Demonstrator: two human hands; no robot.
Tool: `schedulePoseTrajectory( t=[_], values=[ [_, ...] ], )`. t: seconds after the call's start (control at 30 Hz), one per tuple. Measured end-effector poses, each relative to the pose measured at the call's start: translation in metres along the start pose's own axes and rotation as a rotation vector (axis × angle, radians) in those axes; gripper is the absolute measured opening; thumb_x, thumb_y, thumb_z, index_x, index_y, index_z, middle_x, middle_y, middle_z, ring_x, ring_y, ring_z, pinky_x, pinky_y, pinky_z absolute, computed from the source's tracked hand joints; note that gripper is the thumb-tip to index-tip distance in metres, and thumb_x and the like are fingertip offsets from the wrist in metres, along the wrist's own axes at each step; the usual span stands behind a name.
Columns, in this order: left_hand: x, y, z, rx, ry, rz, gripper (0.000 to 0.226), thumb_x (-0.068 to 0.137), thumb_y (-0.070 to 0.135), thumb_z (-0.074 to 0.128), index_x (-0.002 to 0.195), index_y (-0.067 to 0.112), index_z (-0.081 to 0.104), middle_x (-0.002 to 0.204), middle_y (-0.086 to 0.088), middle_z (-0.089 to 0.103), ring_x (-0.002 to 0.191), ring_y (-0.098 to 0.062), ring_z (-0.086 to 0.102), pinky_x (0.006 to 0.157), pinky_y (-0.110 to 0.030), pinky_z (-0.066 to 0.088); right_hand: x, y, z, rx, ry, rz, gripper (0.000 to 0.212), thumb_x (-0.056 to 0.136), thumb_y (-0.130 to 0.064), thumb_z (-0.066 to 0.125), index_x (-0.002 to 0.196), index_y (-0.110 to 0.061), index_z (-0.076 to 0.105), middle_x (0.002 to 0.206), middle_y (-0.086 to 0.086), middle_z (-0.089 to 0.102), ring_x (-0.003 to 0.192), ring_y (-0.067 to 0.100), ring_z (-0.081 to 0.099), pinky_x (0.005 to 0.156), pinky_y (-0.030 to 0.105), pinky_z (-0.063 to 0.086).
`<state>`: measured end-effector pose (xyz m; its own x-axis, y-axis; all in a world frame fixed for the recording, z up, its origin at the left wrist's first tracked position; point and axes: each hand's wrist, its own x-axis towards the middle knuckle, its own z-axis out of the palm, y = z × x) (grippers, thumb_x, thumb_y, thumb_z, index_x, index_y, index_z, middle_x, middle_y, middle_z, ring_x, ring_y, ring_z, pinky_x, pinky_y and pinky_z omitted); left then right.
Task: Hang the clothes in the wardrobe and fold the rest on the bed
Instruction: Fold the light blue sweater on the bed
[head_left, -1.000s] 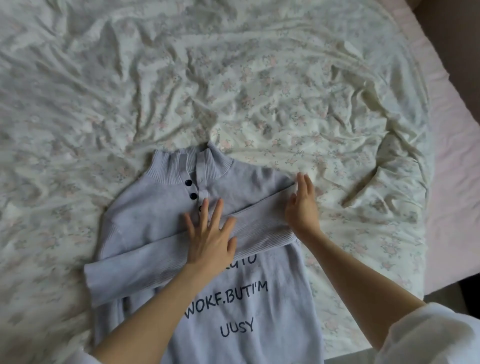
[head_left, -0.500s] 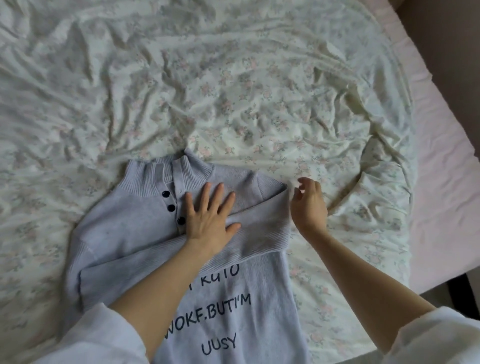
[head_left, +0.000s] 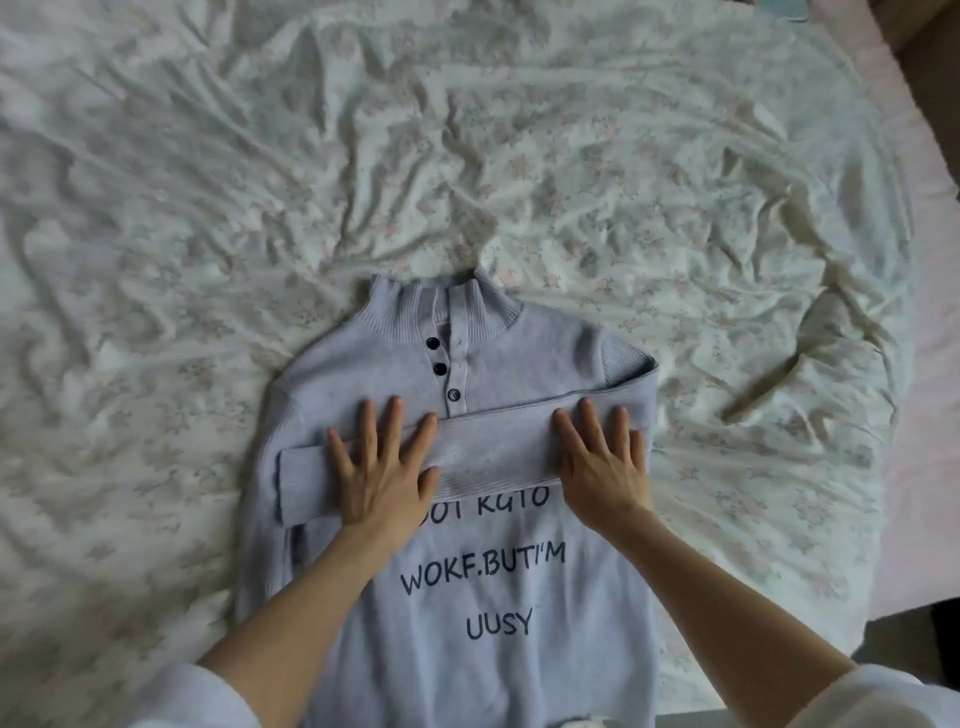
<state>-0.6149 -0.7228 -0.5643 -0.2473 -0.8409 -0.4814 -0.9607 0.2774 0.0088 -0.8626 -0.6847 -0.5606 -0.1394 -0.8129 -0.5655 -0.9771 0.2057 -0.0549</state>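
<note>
Lilac sweater under both flat, spread hands, left and right, pressing its folded sleeve.

Lilac sweater — flat, sleeve folded across.

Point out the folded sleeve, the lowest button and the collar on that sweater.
folded sleeve (head_left: 493, 447): head view, middle of the band between the hands.
lowest button (head_left: 454, 395): head view, its centre.
collar (head_left: 400, 317): head view, ribbed left half.
</note>
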Motion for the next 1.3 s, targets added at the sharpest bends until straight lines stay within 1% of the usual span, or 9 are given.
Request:
schedulePoseTrajectory(
  t=[0.13,0.23,0.4,0.53,0.7,0.87,1.03,1.17,1.3],
  values=[
    [-0.038,-0.030,-0.007,-0.191,0.305,-0.113,0.047,0.081,0.022,0.054,0.126,0.010,0.059,0.143,-0.022,0.041,0.133,-0.044,0.036,0.101,-0.071,0.024,-0.021,-0.048,0.000,0.041,0.004,0.032,0.060,0.098,-0.030,0.030,0.151,-0.018,0.004,0.159,0.010,-0.005,0.145,0.031,-0.007,0.117,0.047,0.000],
    [-0.081,-0.065,0.009,-0.318,0.364,-0.311,0.052,0.079,0.022,0.049,0.127,0.003,0.056,0.135,-0.026,0.047,0.113,-0.046,0.052,0.093,-0.061,0.040,-0.044,-0.095,0.009,0.088,-0.031,-0.111,0.061,0.096,-0.024,0.034,0.151,-0.019,0.007,0.159,0.009,-0.006,0.145,0.026,-0.010,0.118,0.044,-0.003],
    [-0.123,-0.102,0.030,-0.497,-0.087,-0.581,0.065,0.077,0.030,0.070,0.131,0.003,0.047,0.119,-0.023,0.052,0.106,-0.041,0.054,0.084,-0.047,0.047,-0.082,-0.154,0.029,0.125,-0.045,-0.379,0.057,0.093,-0.015,0.038,0.148,-0.017,0.021,0.158,0.007,0.007,0.146,0.022,0.000,0.119,0.037,0.002],
    [-0.124,-0.122,0.025,-0.781,-0.049,-0.688,0.022,0.085,0.028,0.058,0.093,0.007,0.056,0.090,-0.015,0.062,0.087,-0.037,0.060,0.066,-0.033,0.041,-0.106,-0.187,0.038,0.231,-0.063,-0.535,0.046,0.088,-0.008,0.043,0.134,-0.010,0.048,0.141,0.008,0.044,0.133,0.025,0.036,0.108,0.035,0.032],
    [-0.135,-0.166,0.020,-1.061,0.058,-0.643,0.034,0.092,0.018,0.047,0.059,0.012,0.039,0.052,-0.002,0.037,0.051,-0.019,0.037,0.048,-0.029,0.025,-0.119,-0.225,0.043,0.307,-0.190,-0.538,0.037,0.095,-0.017,0.041,0.131,-0.015,0.050,0.130,0.003,0.052,0.119,0.022,0.047,0.091,0.031,0.041],
    [-0.128,-0.200,0.005,-1.254,0.261,-0.760,0.033,0.088,0.034,0.055,0.065,0.013,0.046,0.059,-0.003,0.045,0.057,-0.019,0.041,0.052,-0.029,0.032,-0.133,-0.270,0.048,0.548,-0.388,-0.447,0.045,0.095,-0.031,0.049,0.138,-0.021,0.041,0.130,0.000,0.055,0.112,0.015,0.055,0.092,0.025,0.042],
    [-0.144,-0.203,0.020,-1.898,-0.375,-0.633,0.057,0.078,0.049,0.062,0.123,0.013,0.061,0.120,-0.010,0.065,0.115,-0.026,0.058,0.107,-0.043,0.037,-0.140,-0.301,0.057,0.840,-0.557,-0.162,0.043,0.095,-0.031,0.051,0.134,-0.016,0.043,0.109,-0.001,0.062,0.095,0.012,0.059,0.076,0.020,0.048],
    [-0.153,-0.212,0.030,-2.048,-0.454,-0.631,0.045,0.076,0.042,0.065,0.107,0.010,0.071,0.110,-0.012,0.069,0.100,-0.026,0.067,0.090,-0.036,0.048,-0.134,-0.293,0.050,0.830,-0.298,-0.124,0.030,0.094,-0.023,0.049,0.122,-0.015,0.049,0.089,-0.011,0.057,0.080,0.008,0.056,0.075,0.027,0.047],
    [-0.155,-0.228,0.014,-2.021,-0.438,-0.702,0.039,0.074,0.035,0.070,0.102,0.008,0.072,0.109,-0.013,0.069,0.092,-0.023,0.066,0.083,-0.031,0.049,-0.125,-0.285,0.029,0.859,-0.080,-0.224,0.030,0.093,-0.011,0.047,0.123,-0.014,0.051,0.110,-0.003,0.057,0.082,0.004,0.054,0.083,0.031,0.047]
  ],
)
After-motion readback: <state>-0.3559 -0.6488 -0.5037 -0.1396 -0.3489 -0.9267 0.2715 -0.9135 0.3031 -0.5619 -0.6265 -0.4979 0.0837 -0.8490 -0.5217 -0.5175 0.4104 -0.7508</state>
